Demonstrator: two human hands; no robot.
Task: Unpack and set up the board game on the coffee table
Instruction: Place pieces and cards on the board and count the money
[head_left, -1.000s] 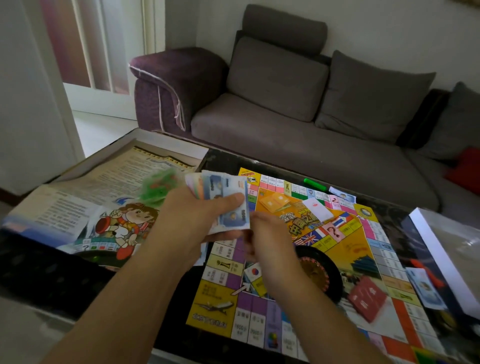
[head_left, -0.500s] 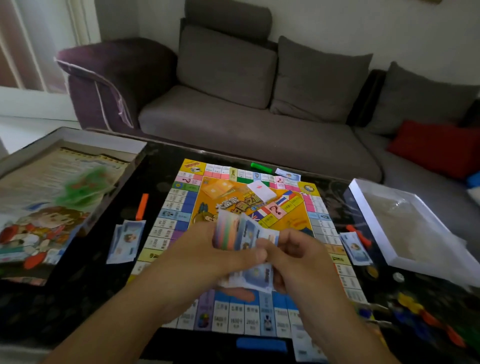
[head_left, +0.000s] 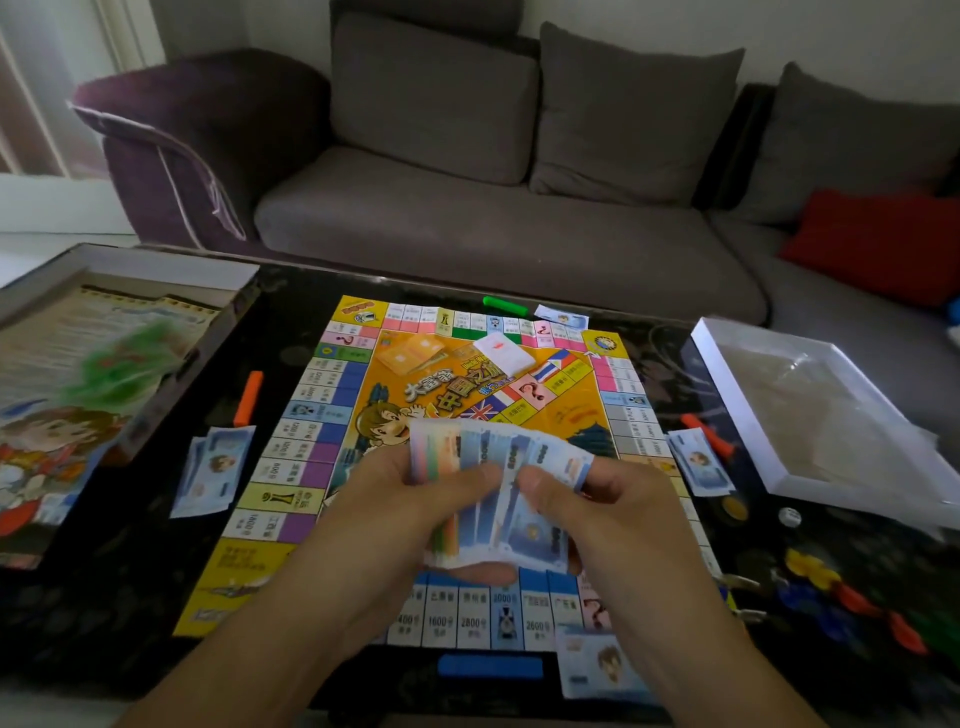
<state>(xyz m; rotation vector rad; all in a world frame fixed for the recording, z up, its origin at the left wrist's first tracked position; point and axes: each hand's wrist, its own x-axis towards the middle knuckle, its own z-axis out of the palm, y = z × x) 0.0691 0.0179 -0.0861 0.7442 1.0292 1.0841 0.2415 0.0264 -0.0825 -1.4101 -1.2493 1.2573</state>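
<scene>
The colourful game board (head_left: 332, 431) lies open on the dark coffee table (head_left: 130, 597). Above its near half, my left hand (head_left: 395, 525) holds a fanned stack of play money (head_left: 498, 499), and my right hand (head_left: 613, 519) pinches the top blue notes with its thumb. Small piles of blue notes lie at the board's left (head_left: 210, 475), right (head_left: 698, 465), far edge (head_left: 563, 315) and near right corner (head_left: 602, 665). Two card decks, orange (head_left: 413, 351) and white (head_left: 504, 351), sit on the board's middle.
The box lid (head_left: 93, 374) with a green bag stands at the left, the white box tray (head_left: 779, 483) at the right. Orange (head_left: 248, 397), green (head_left: 504, 305) and blue (head_left: 491, 666) sticks lie beside the board's edges. Coloured tokens (head_left: 852, 597) are scattered at the right. A grey sofa (head_left: 493, 223) runs behind.
The view has swung from the box lid to the board's centre. Both hands came down over the near half of the board, and the notes are fanned wider.
</scene>
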